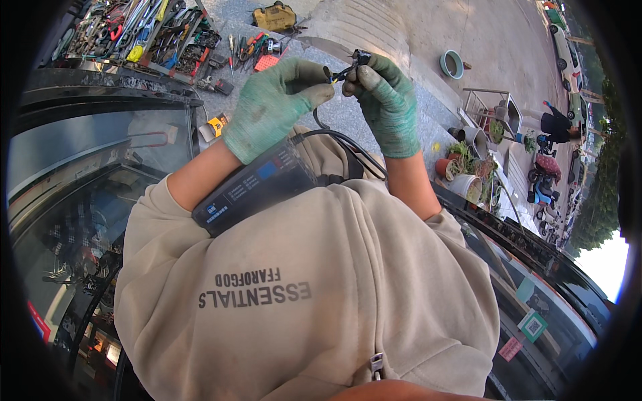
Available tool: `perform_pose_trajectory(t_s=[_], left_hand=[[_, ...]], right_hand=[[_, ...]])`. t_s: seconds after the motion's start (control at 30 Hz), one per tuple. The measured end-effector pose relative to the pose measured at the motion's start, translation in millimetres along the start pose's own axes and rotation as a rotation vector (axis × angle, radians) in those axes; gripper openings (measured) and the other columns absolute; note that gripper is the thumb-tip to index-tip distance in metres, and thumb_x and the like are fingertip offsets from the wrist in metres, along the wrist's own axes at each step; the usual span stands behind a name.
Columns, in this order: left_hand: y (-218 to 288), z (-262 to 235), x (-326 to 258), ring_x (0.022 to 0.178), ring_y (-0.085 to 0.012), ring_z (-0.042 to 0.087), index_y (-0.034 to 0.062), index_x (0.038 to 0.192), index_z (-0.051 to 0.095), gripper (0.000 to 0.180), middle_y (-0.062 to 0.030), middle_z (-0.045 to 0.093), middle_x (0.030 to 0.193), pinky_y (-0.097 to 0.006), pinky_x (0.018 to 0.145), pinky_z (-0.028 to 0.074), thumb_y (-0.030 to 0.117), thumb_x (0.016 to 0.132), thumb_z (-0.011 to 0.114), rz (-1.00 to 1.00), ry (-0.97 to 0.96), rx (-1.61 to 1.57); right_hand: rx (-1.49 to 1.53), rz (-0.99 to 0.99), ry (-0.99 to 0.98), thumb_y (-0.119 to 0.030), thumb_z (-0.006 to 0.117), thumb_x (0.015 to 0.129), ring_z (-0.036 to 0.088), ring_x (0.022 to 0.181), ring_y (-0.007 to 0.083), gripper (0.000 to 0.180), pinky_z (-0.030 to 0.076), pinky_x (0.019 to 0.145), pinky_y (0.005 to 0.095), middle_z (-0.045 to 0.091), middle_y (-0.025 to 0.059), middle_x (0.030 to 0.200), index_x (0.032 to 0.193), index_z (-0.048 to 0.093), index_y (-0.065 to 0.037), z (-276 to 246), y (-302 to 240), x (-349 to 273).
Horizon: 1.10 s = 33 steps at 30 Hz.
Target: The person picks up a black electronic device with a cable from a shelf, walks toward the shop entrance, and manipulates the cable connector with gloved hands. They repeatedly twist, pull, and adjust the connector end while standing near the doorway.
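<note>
Both my hands wear green knit gloves with dirty fingertips, raised close together in front of my lap. My left hand pinches the end of a thin black cable, where a small yellow bit shows at the fingertips. Between thumb and fingers, my right hand grips a small black connector with short dark wires running toward the left hand. A dark box-shaped electrical unit with a blue label patch lies across my lap below the left wrist. From its end a black cable loops past my knees.
Trays of wrenches and other hand tools stand at the far left. Screwdrivers and pliers lie on the paving beside them, near a yellow tool bag. A green basin and potted plants are to the right.
</note>
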State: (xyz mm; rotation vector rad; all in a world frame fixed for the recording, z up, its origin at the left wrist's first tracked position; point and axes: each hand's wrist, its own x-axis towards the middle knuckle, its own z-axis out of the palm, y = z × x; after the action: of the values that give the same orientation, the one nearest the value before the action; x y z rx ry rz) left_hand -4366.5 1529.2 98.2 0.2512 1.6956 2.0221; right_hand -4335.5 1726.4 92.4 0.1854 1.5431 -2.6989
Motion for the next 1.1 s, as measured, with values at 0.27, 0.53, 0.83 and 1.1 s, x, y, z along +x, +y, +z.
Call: perform_pose_trajectory(t_s=[0.27, 0.53, 0.83, 1.1], left_hand=[[-1, 1, 4, 0.066, -0.0025, 0.049, 0.0006, 0.111, 0.065, 0.027, -0.0013, 0.068, 0.089, -0.017, 0.058, 0.04, 0.021, 0.093, 0.068, -0.075, -0.004, 0.032], [-2, -1, 4, 0.065, -0.0018, 0.047, 0.0002, 0.115, 0.064, 0.03, -0.0018, 0.069, 0.091, -0.017, 0.057, 0.039, 0.023, 0.096, 0.064, -0.047, -0.045, 0.091], [7, 0, 3, 0.074, -0.0039, 0.053, 0.0025, 0.114, 0.065, 0.031, 0.0011, 0.062, 0.089, -0.02, 0.06, 0.044, 0.027, 0.097, 0.059, -0.091, -0.151, 0.144], [7, -2, 3, 0.072, -0.0036, 0.054, 0.0029, 0.105, 0.067, 0.028, 0.0012, 0.063, 0.087, -0.02, 0.059, 0.045, 0.028, 0.095, 0.061, -0.175, -0.189, 0.134]], right_hand=[[-0.241, 0.011, -0.061, -0.006, 0.065, 0.088, 0.061, 0.078, 0.0194, 0.028, 0.051, 0.074, 0.0326, 0.065, 0.0109, 0.089, 0.115, 0.062, 0.004, -9, -13, -4], [-0.307, -0.054, 0.043, -0.012, 0.068, 0.087, 0.061, 0.08, 0.0139, 0.025, 0.05, 0.075, 0.0275, 0.068, 0.0079, 0.087, 0.107, 0.068, 0.003, -14, -16, -1], [-0.555, 0.045, -0.129, -0.023, 0.066, 0.091, 0.06, 0.082, 0.0138, 0.032, 0.048, 0.078, 0.0275, 0.068, 0.0099, 0.098, 0.106, 0.068, 0.005, -7, -37, 8], [-0.646, 0.19, -0.074, -0.026, 0.067, 0.092, 0.055, 0.068, 0.012, 0.028, 0.045, 0.063, 0.0259, 0.061, 0.0039, 0.076, 0.093, 0.067, 0.002, 4, -31, 5]])
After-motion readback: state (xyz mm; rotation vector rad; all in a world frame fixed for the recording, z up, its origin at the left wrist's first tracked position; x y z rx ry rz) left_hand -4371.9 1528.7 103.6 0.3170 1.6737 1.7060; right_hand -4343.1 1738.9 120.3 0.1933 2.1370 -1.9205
